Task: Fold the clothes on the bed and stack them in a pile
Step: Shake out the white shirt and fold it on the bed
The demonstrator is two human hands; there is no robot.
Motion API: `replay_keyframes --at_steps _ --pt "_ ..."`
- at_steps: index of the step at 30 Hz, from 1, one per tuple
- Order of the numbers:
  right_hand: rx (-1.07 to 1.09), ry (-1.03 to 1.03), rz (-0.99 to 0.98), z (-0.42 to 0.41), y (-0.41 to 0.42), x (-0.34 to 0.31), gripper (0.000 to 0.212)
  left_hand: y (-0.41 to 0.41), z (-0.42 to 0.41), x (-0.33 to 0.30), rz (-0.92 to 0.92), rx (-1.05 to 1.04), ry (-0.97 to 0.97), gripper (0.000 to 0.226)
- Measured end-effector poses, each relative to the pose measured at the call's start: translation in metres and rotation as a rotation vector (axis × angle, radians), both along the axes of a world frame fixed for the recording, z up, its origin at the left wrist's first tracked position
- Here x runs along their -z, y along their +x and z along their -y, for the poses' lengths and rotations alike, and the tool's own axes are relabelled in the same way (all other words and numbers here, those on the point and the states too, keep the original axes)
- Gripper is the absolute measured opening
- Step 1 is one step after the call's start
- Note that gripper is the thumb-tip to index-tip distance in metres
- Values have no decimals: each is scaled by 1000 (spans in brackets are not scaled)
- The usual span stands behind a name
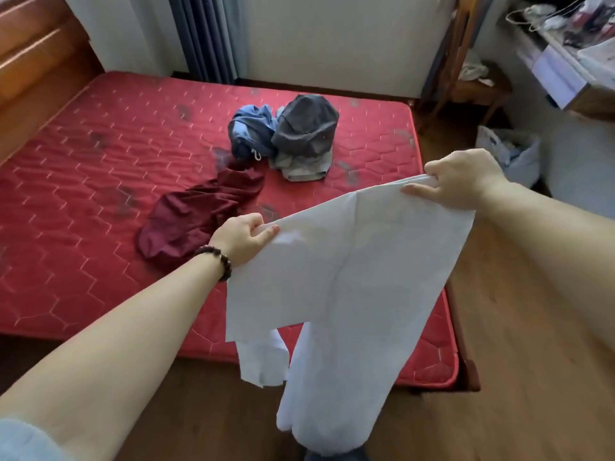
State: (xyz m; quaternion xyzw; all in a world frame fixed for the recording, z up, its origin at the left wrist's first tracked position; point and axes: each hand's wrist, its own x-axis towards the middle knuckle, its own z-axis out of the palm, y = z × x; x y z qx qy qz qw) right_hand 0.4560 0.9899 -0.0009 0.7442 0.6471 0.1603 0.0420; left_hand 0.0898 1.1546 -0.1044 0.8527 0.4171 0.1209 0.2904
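Head view. A white garment (336, 294) is held up in the air over the near right corner of the bed (83, 201). Its upper edge is pinched at one end by the left hand (244, 237) and at the other by the right hand (466, 178), the fingers of each curled round the cloth. The fabric is shown as thin, smooth and limp; it is stretched flat between the hands, and its lower part hangs in two loose lobes toward the wooden floor (519, 361).

Task progress is judged as early: no folded item or pile is seen. Three garments are left crumpled on the mattress: a maroon garment (196, 214) spread in soft wrinkles near the left hand, a blue garment (249, 131) bunched with a white drawstring showing, and a dark grey garment (304, 128) heaped in a dome touching the blue one.

The mattress is shown as red, quilted in a hexagon pattern with dark smudges. A beaded bracelet (218, 259) is worn on the left wrist.
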Motion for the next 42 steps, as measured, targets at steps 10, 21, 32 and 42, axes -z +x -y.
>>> replay_keyframes --at_steps 10,21,32,42 --pt "40 -217 54 -137 119 185 75 126 -89 153 -360 -161 131 47" --pt "105 -161 53 -269 187 307 66 206 -217 262 -464 -199 283 46" --pt "282 -138 -272 -280 171 436 62 294 -203 353 -331 32 224 64" --pt "534 -312 -465 -265 159 545 71 319 -189 456 -576 119 179 69"
